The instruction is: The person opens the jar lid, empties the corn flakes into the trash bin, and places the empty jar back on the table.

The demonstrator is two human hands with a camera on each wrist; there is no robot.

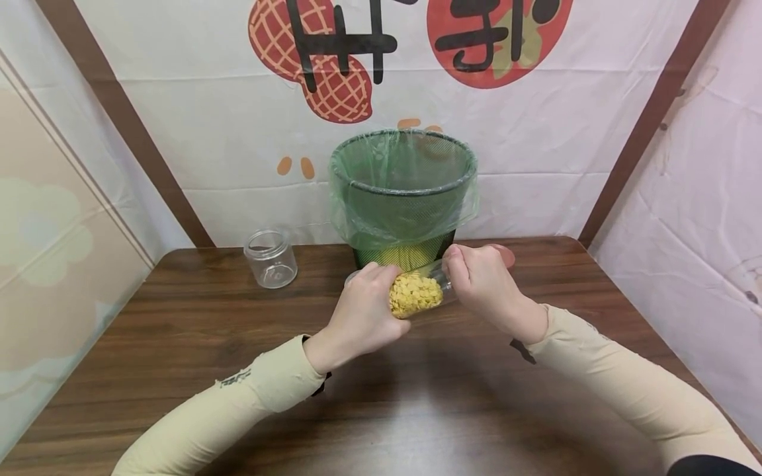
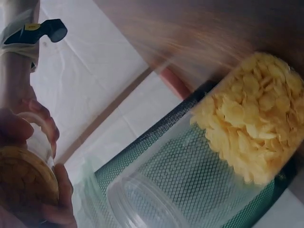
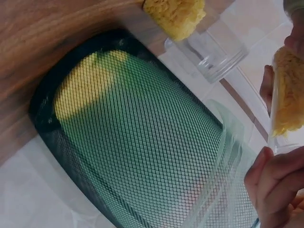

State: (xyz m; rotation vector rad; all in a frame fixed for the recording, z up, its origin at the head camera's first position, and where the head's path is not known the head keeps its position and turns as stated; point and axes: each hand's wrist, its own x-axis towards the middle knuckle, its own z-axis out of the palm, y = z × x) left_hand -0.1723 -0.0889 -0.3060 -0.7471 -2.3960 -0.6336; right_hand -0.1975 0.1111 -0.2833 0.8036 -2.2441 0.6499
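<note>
My left hand (image 1: 363, 311) grips the flake-filled end of a clear jar (image 1: 415, 293) that lies tilted in the air over the table. Yellow flakes are heaped toward that end. My right hand (image 1: 485, 284) holds the other end, with its fingers curled and hiding the mouth; whether a lid is there I cannot tell. A second clear jar (image 2: 237, 128), part filled with yellow flakes, stands on the table beside the mesh bin (image 3: 137, 137), mostly hidden behind my left hand in the head view.
The bin is lined with a green bag (image 1: 389, 218), and something yellow shows through its lower mesh. A clear jar (image 1: 270, 261) without flakes stands at the back left of the wooden table (image 1: 196, 317). A reddish object (image 1: 505, 255) lies behind my right hand. Printed cloth walls enclose the table.
</note>
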